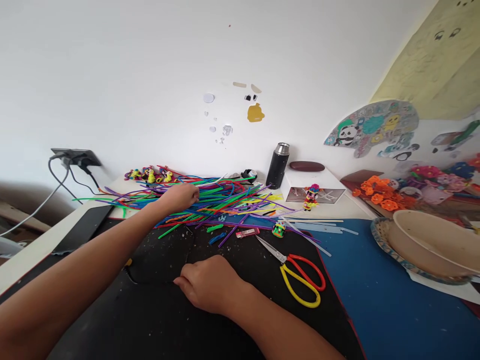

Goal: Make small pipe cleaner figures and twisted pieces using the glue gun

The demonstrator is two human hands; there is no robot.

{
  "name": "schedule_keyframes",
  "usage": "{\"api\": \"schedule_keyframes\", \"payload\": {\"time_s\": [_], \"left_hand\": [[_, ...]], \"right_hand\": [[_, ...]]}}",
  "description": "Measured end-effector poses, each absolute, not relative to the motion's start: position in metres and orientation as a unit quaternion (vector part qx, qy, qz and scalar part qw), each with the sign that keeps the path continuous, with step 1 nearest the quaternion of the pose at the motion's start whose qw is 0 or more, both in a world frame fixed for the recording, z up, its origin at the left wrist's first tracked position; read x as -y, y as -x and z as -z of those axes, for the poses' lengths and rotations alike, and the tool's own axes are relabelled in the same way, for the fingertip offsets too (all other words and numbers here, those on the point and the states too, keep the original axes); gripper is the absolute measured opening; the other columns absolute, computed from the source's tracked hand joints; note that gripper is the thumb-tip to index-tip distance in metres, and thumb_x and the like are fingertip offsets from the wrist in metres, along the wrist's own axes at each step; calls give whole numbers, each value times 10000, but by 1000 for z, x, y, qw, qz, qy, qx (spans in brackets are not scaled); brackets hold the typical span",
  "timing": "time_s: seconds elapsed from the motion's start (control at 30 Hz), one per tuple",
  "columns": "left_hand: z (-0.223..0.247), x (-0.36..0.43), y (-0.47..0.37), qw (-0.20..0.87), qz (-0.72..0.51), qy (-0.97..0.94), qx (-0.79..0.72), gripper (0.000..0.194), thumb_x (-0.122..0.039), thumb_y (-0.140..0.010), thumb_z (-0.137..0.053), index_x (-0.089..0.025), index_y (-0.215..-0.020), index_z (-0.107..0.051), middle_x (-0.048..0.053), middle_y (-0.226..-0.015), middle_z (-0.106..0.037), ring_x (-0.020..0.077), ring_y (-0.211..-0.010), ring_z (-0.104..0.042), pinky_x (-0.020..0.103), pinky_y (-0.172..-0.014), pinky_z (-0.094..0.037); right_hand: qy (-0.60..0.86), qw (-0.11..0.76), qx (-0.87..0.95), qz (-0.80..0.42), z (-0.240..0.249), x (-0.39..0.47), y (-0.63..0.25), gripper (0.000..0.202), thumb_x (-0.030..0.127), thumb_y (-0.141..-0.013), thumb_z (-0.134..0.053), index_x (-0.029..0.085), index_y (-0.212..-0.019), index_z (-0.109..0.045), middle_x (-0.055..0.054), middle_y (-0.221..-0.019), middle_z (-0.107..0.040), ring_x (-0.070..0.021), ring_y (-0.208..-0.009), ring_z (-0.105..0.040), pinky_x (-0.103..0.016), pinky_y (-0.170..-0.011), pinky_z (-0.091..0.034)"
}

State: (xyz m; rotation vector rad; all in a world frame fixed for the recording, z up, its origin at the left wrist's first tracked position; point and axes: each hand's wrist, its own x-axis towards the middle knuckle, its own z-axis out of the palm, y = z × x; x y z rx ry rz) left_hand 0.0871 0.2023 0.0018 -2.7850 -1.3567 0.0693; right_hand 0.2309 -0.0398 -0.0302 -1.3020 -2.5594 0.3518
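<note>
My left hand (179, 198) reaches over a heap of coloured pipe cleaners (221, 200), its fingers closed. A white pipe cleaner (213, 183) sticks out from those fingers toward the upper right. Lower down, my right hand (210, 282) is closed just above the black mat (157, 320). A thin black cord (153, 283) runs to its fingertips, with a yellow bit (129, 262) near the cord's left end, partly behind my left forearm. Scissors (290, 270) with one red and one yellow handle lie half spread to the right of my right hand.
Behind stand a black thermos (278, 166) and a white box (311, 182) with a small colourful figure (311, 197) before it. A beige basin (435, 245) is at the right. A phone (84, 227) lies left, near the wall socket (77, 157) and its cables.
</note>
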Motion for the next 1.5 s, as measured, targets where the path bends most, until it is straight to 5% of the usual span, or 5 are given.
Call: {"api": "schedule_keyframes", "payload": {"time_s": [0.33,0.6,1.27,1.5], "left_hand": [[-19,-197,-76,6,-16,895,445,331,-440,-915,-512,-271,-977,-790,63,-1003,-824,288,-914,-747,332,-787,-536],[2,-203,-80,14,-36,899,435,319,-288,-877,-520,-280,-1062,-780,84,-1080,-814,294,-974,-745,345,-819,-542],[-14,-201,-78,36,-12,896,443,407,-392,-933,-462,-272,-1103,-811,88,-1186,-808,326,-1053,-730,357,-841,-534],[-25,-196,-76,24,15,881,472,445,-423,-924,-434,-251,-1096,-806,76,-1008,-836,306,-904,-752,333,-745,-510]], "right_hand": [[448,111,878,-126,25,41,-231,356,406,-1103,-479,162,-1008,-720,-84,-928,-819,-255,-827,-792,-317,-646,-515],[446,125,878,-124,32,40,-231,356,414,-1094,-493,160,-996,-722,-89,-912,-813,-252,-824,-793,-311,-642,-523],[445,113,879,-130,29,40,-231,366,410,-1098,-474,158,-1019,-728,-86,-952,-818,-273,-862,-799,-343,-663,-549],[444,110,879,-135,30,40,-231,363,408,-1097,-476,157,-1029,-730,-92,-965,-818,-271,-875,-796,-339,-680,-555]]}}
